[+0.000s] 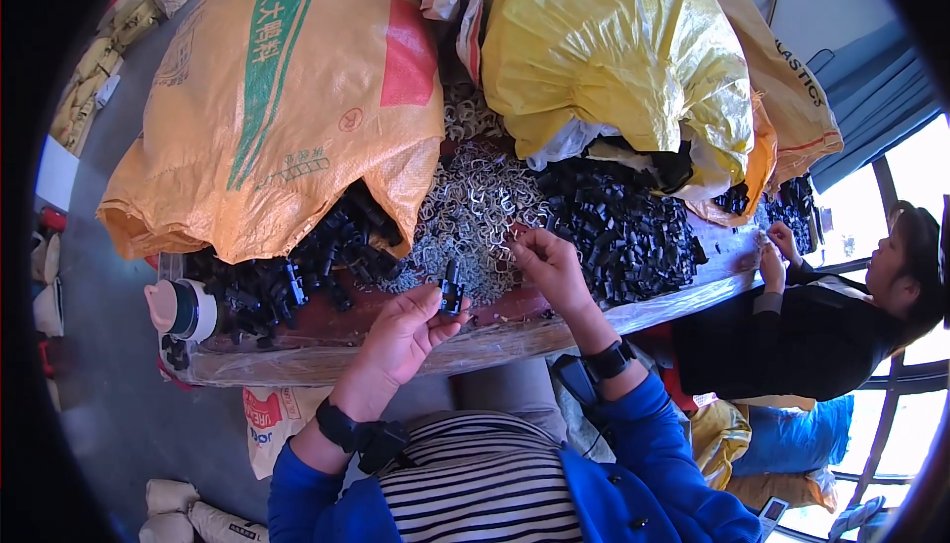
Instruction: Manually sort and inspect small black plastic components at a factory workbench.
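In my left hand point(398, 333), a small black plastic part point(452, 293) is held upright between thumb and fingers above the table's near edge. My right hand point(556, 268) is closed in a pinch over the right side of a heap of small curved metal clips point(473, 197); what its fingertips hold, if anything, is too small to make out. To the right of that hand lies a pile of small black plastic pieces point(625, 234). Larger black plastic parts point(322, 251) spill from a sack at the left.
An orange woven sack point(327, 98) and a yellow sack point(604, 39) stand on the table behind the heaps. A pink-lidded cup point(183, 308) sits at the left corner. At the right, a co-worker point(792, 325) handles something at the same table point(554, 333).
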`<state>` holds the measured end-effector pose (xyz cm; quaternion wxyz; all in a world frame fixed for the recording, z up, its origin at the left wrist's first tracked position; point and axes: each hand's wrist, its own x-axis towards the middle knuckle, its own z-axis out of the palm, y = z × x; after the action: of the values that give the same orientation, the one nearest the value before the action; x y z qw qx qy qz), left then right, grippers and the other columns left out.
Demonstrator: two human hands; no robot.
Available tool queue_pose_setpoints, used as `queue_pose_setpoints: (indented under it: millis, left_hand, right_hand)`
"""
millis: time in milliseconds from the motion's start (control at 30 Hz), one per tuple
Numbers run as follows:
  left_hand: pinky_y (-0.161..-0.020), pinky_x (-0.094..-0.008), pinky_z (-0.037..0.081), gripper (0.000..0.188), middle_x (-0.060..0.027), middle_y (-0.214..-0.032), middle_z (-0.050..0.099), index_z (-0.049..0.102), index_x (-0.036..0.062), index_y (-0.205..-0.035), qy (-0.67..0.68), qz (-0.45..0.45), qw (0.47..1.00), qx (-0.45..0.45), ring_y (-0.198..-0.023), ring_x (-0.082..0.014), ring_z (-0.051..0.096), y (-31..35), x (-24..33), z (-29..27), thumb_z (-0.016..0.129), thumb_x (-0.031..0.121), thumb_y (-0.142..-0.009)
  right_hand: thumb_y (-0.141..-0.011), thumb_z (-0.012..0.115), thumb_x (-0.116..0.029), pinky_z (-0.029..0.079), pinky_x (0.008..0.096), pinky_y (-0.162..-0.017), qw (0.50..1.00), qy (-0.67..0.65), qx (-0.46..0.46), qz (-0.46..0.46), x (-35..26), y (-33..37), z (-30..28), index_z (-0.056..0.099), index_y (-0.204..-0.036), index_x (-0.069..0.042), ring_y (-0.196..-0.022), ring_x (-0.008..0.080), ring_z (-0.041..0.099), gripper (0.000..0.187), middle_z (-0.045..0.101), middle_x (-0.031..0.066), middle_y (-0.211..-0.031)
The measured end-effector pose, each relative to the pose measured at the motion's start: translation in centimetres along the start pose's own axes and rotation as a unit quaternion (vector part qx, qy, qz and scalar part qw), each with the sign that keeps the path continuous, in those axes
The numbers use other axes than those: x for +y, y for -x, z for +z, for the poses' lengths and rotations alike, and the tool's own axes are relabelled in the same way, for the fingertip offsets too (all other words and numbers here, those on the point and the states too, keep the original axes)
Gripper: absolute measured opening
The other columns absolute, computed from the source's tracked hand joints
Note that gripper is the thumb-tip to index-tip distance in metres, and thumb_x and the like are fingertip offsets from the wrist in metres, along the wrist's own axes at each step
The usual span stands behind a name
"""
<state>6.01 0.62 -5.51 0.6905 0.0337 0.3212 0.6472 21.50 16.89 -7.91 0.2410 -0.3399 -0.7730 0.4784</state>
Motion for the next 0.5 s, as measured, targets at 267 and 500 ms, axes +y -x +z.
queue_pose_setpoints:
  millis: [267,500]
  left_hand:
    - [-0.078,-0.0310,0.044,0.022,-0.0108,-0.094,0.057,0.051,0.0025,-0.097,-0.023,0.024,0.999,0.009,-0.088,-0.0199,0.055,-0.5,-0.3,0.5,0.049,0.018,-0.082]
    - [-0.081,-0.0326,0.043,0.021,-0.0104,-0.094,0.057,0.052,0.0017,-0.096,-0.023,0.024,0.999,-0.038,-0.092,-0.0200,0.053,-1.0,-0.7,0.0,0.049,0.016,-0.082]
  right_hand:
    - [-0.081,0.051,-0.011,0.032,0.0159,-0.045,0.944,-0.295,-0.094,0.115,-2.9,1.7,0.8,0.050,-0.076,-0.002,-0.050,0.0028,0.040,0.010,0.047,-0.0026,-0.061]
    - [-0.082,0.050,-0.012,0.035,0.0151,-0.048,0.928,-0.296,-0.193,0.117,-4.6,2.4,1.9,0.049,-0.077,-0.002,-0.054,0.0031,0.043,0.011,0.051,-0.0008,-0.066]
